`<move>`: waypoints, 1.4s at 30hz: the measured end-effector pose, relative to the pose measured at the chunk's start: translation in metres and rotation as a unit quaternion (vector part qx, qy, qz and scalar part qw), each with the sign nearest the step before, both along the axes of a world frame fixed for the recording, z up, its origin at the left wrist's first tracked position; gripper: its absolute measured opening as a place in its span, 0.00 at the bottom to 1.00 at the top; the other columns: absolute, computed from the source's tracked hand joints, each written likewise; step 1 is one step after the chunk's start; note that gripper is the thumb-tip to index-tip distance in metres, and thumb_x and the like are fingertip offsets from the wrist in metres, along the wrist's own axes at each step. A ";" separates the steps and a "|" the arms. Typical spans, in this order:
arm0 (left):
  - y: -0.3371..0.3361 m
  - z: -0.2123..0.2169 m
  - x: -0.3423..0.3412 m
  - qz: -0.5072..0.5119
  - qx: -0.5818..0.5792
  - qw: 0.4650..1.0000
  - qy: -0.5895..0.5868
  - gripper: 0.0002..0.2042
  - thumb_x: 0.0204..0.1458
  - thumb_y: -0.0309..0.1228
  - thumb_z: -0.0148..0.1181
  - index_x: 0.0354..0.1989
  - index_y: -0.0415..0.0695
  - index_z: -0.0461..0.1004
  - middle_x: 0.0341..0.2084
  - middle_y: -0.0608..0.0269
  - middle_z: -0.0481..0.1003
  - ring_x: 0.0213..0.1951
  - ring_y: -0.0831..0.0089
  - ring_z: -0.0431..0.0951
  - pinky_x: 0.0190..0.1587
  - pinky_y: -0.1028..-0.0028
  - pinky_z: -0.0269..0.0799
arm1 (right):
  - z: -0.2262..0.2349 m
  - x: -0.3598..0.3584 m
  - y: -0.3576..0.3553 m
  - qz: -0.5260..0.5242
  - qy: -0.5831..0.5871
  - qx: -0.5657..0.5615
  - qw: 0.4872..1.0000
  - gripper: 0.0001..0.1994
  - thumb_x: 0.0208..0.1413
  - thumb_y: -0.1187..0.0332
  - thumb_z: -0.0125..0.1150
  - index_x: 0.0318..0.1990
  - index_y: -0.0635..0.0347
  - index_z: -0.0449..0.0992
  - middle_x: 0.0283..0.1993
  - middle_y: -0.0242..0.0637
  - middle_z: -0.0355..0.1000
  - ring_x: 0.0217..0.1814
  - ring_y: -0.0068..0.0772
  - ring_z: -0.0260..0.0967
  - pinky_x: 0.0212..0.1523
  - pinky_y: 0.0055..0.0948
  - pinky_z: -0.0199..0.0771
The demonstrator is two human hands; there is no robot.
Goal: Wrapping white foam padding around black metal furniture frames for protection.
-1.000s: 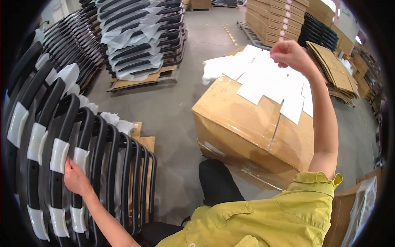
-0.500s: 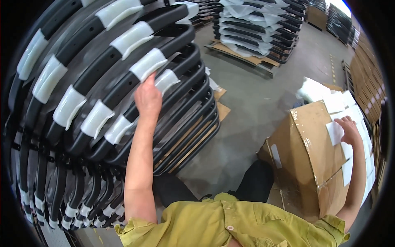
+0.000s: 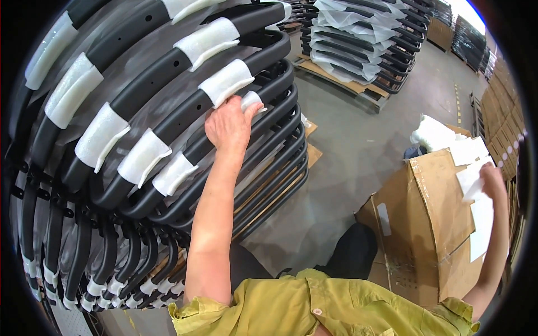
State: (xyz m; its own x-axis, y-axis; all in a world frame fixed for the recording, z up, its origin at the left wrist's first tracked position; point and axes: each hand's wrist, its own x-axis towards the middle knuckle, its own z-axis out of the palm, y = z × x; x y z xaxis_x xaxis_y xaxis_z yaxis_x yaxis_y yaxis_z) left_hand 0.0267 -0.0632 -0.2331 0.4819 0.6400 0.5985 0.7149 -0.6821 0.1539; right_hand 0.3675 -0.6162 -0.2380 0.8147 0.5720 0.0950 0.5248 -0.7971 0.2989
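On the left stand stacked black metal tube frames (image 3: 147, 78) with white foam wraps along their bars. My left hand (image 3: 228, 127) is curled at one bar, its fingertips partly hidden under the edge of a foam wrap (image 3: 226, 79). The thumb presses on another foam wrap (image 3: 251, 101) just beside it, on the tube below. To the right, my right hand (image 3: 493, 180) pinches a white foam sheet (image 3: 469, 178) over a cardboard box (image 3: 434, 224). Its fingertips are partly out of sight. More white foam sheets (image 3: 481, 229) lie on that box.
A second stack of black frames (image 3: 358, 42), layered with translucent film, rests on a pallet (image 3: 342, 84) at the back. White foam material (image 3: 434, 133) sits behind the box. Stacked flat cardboard (image 3: 504, 112) lines the far right. Grey floor (image 3: 336, 151) runs between the stacks.
My left hand has gone from an extended finger at the foam wrap to a curled grip with the thumb out. My right hand has shifted right with the foam sheet. The whole view has shifted slightly.
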 end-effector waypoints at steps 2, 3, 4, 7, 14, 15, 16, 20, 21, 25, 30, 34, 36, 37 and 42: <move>0.000 -0.002 0.001 -0.007 -0.024 1.000 0.004 0.21 0.38 0.50 0.56 0.33 0.46 0.73 0.33 0.55 0.72 0.34 0.57 0.73 0.35 0.63 0.67 | 0.036 0.026 -0.040 0.011 -0.152 0.046 0.987 0.05 0.33 0.81 0.53 0.22 0.63 0.66 0.22 0.44 0.62 0.25 0.42 0.64 0.26 0.35 0.65; 0.003 -0.005 -0.001 -0.029 0.005 0.999 -0.014 0.19 0.40 0.49 0.55 0.33 0.46 0.74 0.33 0.55 0.72 0.34 0.57 0.72 0.34 0.63 0.67 | 0.064 0.001 0.002 0.019 -0.146 0.043 0.988 0.05 0.33 0.81 0.53 0.22 0.63 0.66 0.22 0.44 0.62 0.25 0.42 0.64 0.26 0.35 0.65; 0.002 -0.005 0.000 -0.051 0.040 0.998 -0.029 0.18 0.41 0.47 0.54 0.32 0.46 0.74 0.34 0.56 0.72 0.34 0.57 0.72 0.34 0.64 0.67 | 0.090 -0.024 0.042 0.046 -0.083 0.045 0.995 0.05 0.37 0.79 0.53 0.26 0.64 0.67 0.25 0.42 0.65 0.27 0.37 0.64 0.27 0.30 0.65; 0.005 -0.010 0.002 -0.092 0.081 0.990 -0.070 0.14 0.45 0.42 0.52 0.35 0.46 0.73 0.33 0.57 0.72 0.34 0.58 0.72 0.34 0.64 0.67 | 0.165 -0.128 0.165 0.125 0.191 0.219 0.949 0.08 0.41 0.77 0.53 0.32 0.63 0.72 0.34 0.45 0.71 0.34 0.37 0.69 0.35 0.27 0.67; 0.009 -0.020 -0.045 -0.232 0.178 0.954 -0.069 0.16 0.43 0.22 0.48 0.44 0.42 0.66 0.37 0.55 0.69 0.41 0.58 0.69 0.43 0.66 0.66 | 0.008 -0.213 0.386 0.332 0.595 0.120 0.722 0.13 0.48 0.67 0.54 0.40 0.63 0.69 0.32 0.31 0.70 0.34 0.21 0.64 0.38 0.24 0.64; -0.006 -0.025 -0.059 -0.274 0.226 0.933 -0.053 0.16 0.43 0.23 0.48 0.43 0.42 0.67 0.39 0.54 0.69 0.44 0.58 0.68 0.47 0.65 0.63 | -0.032 -0.215 0.398 0.312 0.675 0.141 0.654 0.13 0.46 0.69 0.54 0.40 0.64 0.69 0.33 0.33 0.70 0.34 0.24 0.65 0.38 0.26 0.65; -0.023 -0.032 -0.076 -0.315 0.231 0.920 -0.039 0.15 0.42 0.24 0.50 0.41 0.42 0.69 0.40 0.55 0.68 0.46 0.58 0.67 0.49 0.64 0.62 | -0.068 -0.220 0.409 0.287 0.721 0.174 0.606 0.12 0.45 0.71 0.55 0.39 0.64 0.70 0.32 0.33 0.71 0.33 0.23 0.66 0.37 0.24 0.66; -0.036 -0.063 -0.157 -0.224 0.170 0.959 0.023 0.09 0.40 0.22 0.52 0.32 0.39 0.72 0.35 0.55 0.72 0.41 0.62 0.71 0.45 0.65 0.64 | -0.147 -0.273 0.467 0.179 0.835 0.319 0.411 0.09 0.44 0.75 0.57 0.34 0.67 0.72 0.31 0.34 0.71 0.31 0.22 0.68 0.35 0.22 0.68; -0.031 -0.063 -0.167 -0.149 0.135 0.979 0.014 0.08 0.42 0.23 0.51 0.32 0.38 0.72 0.33 0.53 0.72 0.39 0.60 0.71 0.43 0.65 0.65 | -0.151 -0.289 0.482 0.184 0.839 0.340 0.384 0.08 0.45 0.75 0.56 0.35 0.67 0.71 0.31 0.34 0.71 0.31 0.23 0.68 0.35 0.23 0.68; 0.000 -0.048 -0.182 0.092 -0.223 0.964 0.110 0.17 0.51 0.36 0.40 0.38 0.35 0.68 0.32 0.42 0.70 0.36 0.49 0.69 0.40 0.60 0.63 | -0.145 -0.336 0.521 0.196 0.844 0.392 0.309 0.09 0.46 0.74 0.55 0.36 0.67 0.71 0.32 0.35 0.71 0.33 0.23 0.68 0.36 0.22 0.68; 0.035 -0.066 -0.188 0.001 -0.266 0.964 0.004 0.18 0.50 0.42 0.42 0.44 0.43 0.68 0.43 0.53 0.68 0.46 0.55 0.65 0.47 0.66 0.60 | -0.144 -0.361 0.539 0.220 0.828 0.406 0.317 0.12 0.45 0.75 0.56 0.39 0.68 0.70 0.35 0.37 0.71 0.34 0.26 0.69 0.36 0.23 0.68; 0.033 -0.062 -0.188 0.009 -0.243 0.970 0.020 0.19 0.49 0.45 0.43 0.45 0.46 0.67 0.43 0.55 0.68 0.47 0.56 0.65 0.48 0.67 0.59 | -0.156 -0.383 0.494 0.084 0.891 0.364 0.259 0.10 0.43 0.74 0.58 0.36 0.64 0.71 0.34 0.36 0.71 0.34 0.25 0.68 0.36 0.22 0.68; 0.029 -0.064 -0.190 0.035 -0.252 0.967 0.024 0.20 0.49 0.46 0.43 0.43 0.46 0.68 0.41 0.55 0.69 0.45 0.55 0.67 0.46 0.66 0.61 | -0.179 -0.395 0.491 0.068 0.906 0.346 0.236 0.10 0.44 0.72 0.59 0.35 0.62 0.71 0.34 0.35 0.71 0.32 0.25 0.68 0.35 0.20 0.68; 0.030 -0.063 -0.191 0.023 -0.239 0.970 0.029 0.20 0.50 0.47 0.43 0.44 0.47 0.68 0.40 0.55 0.70 0.45 0.57 0.67 0.45 0.67 0.61 | -0.178 -0.398 0.493 0.060 0.906 0.354 0.224 0.10 0.45 0.71 0.59 0.36 0.62 0.71 0.34 0.36 0.71 0.33 0.26 0.69 0.34 0.22 0.68; 0.025 -0.070 -0.190 0.062 -0.126 0.989 0.041 0.19 0.49 0.47 0.44 0.38 0.46 0.72 0.33 0.54 0.73 0.38 0.57 0.71 0.41 0.67 0.64 | -0.165 -0.394 0.497 0.058 0.883 0.396 0.245 0.12 0.45 0.70 0.58 0.38 0.64 0.69 0.33 0.37 0.71 0.32 0.28 0.69 0.34 0.23 0.70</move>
State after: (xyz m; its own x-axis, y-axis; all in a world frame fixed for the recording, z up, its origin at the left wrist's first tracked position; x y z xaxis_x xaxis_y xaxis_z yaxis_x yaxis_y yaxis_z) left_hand -0.1638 -0.0378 -0.3034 0.4313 0.8212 0.3737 0.8078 -0.5360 0.2455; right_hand -0.0264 -0.1190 -0.4029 -0.0324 0.9731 -0.2282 -0.6893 -0.1871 -0.6999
